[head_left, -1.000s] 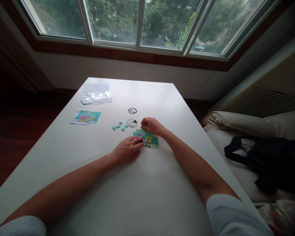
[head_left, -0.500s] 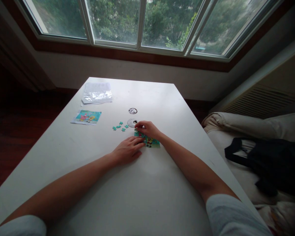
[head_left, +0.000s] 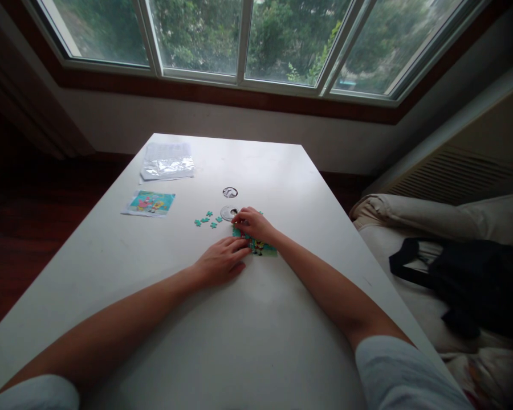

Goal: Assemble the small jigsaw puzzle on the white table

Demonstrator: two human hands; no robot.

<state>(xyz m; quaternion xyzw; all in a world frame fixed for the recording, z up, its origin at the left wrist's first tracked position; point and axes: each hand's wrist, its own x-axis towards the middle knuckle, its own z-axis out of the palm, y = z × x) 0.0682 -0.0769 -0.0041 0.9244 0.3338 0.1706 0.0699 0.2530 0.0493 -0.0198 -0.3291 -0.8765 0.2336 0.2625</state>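
Note:
A partly assembled jigsaw puzzle (head_left: 265, 249) with a cartoon picture lies on the white table, half covered by my hands. My left hand (head_left: 222, 261) rests flat at its lower left edge, fingers stretched out and touching it. At the puzzle's upper left corner, my right hand (head_left: 256, 225) pinches a small green puzzle piece (head_left: 236, 231), mostly hidden under the fingertips. Several loose green puzzle pieces (head_left: 205, 220) are scattered to the left. Just beyond my right fingertips sits a round grey-white disc (head_left: 228, 213), with a smaller dark-rimmed disc (head_left: 229, 192) behind it.
A printed cartoon picture sheet (head_left: 151, 204) lies left on the table (head_left: 256, 330). Behind it is a clear plastic bag with papers (head_left: 168, 162). To the right, a dark bag or garment (head_left: 474, 279) lies on a pale sofa (head_left: 414, 219). A window runs along the far wall.
My right fingers have moved slightly down towards the puzzle's upper left corner, with the green piece now mostly covered. My left hand stays in place.

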